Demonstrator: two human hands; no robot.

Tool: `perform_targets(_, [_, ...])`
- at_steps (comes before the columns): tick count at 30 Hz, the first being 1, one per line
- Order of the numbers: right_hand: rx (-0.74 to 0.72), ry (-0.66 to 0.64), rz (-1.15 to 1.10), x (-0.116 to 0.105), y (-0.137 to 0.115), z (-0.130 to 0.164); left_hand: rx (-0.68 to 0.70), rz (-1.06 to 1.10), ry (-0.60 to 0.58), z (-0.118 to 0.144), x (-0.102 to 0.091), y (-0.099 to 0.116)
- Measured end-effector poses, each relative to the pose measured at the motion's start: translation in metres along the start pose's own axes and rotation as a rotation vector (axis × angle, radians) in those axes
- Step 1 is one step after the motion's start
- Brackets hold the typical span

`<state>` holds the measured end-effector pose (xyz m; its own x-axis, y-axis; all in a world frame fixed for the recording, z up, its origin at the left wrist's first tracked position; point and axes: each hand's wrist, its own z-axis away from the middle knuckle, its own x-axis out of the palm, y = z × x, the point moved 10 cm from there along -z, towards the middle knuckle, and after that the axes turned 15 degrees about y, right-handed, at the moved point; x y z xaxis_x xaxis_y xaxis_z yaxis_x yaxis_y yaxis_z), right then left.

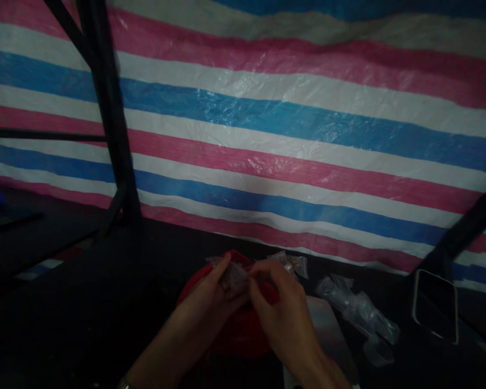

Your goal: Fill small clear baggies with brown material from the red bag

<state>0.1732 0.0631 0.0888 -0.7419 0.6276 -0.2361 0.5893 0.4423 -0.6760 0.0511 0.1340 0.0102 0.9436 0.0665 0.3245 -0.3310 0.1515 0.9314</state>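
Right hand (285,313) and left hand (208,302) meet low centre, both pinching one small clear bag (234,276) between fingertips, held just above a red bowl (243,329). Another small bag (294,263) lies just beyond the right hand. Crumpled clear plastic (358,310) right of it, near. Phone (435,312) further right on the dark worktop (85,302). Striped tarp (267,124) behind; black frame post (109,108) far left.

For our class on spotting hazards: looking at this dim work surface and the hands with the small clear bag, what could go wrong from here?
1. Both the left hand and right hand pinch a small clear bag in poor light; its contents might spill unseen.
2. The loose plastic bags could be swept off.
3. The phone lies near the edge and may get knocked.
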Motion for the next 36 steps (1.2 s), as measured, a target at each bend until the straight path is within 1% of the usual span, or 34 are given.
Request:
perform_targets(3, [0.050, -0.089, 0.099, 0.009, 0.015, 0.012, -0.041, 0.012, 0.032, -0.008, -0.008, -0.004])
perform_targets(6, [0.042, -0.252, 0.367, 0.015, 0.027, 0.026, 0.041, -0.019, 0.092, -0.015, -0.016, 0.004])
perform_targets(8, [0.015, -0.375, 0.543, 0.017, 0.031, 0.036, 0.110, -0.056, 0.108, -0.017, -0.017, 0.009])
perform_targets(9, [0.006, -0.425, 0.595, 0.017, 0.031, 0.040, 0.144, -0.074, 0.109, -0.018, -0.017, 0.011])
perform_targets(11, [-0.005, -0.506, 0.624, 0.018, 0.028, 0.047, 0.203, -0.103, 0.105, -0.018, -0.014, 0.014])
perform_targets(13, [-0.023, -0.560, 0.596, 0.021, 0.022, 0.051, 0.242, -0.120, 0.092, -0.017, -0.009, 0.015])
perform_targets(17, [-0.059, -0.574, 0.567, 0.021, 0.013, 0.049, 0.273, -0.134, 0.057, -0.012, 0.001, 0.020])
perform_targets(23, [-0.065, -0.552, 0.620, 0.012, 0.015, 0.043, 0.246, -0.147, 0.014, -0.009, 0.014, 0.022])
perform_targets(27, [-0.068, -0.535, 0.638, 0.007, 0.010, 0.037, 0.218, -0.126, 0.011, -0.012, 0.014, 0.019])
perform_targets(32, [-0.095, -0.531, 0.640, 0.005, 0.005, 0.035, 0.203, -0.110, 0.030, -0.019, 0.006, 0.017])
perform_targets(34, [-0.093, -0.518, 0.631, 0.004, 0.006, 0.034, 0.197, -0.115, 0.022, -0.020, 0.006, 0.016])
perform_targets(36, [-0.090, -0.508, 0.629, 0.003, 0.007, 0.034, 0.181, -0.124, -0.011, -0.020, 0.008, 0.014])
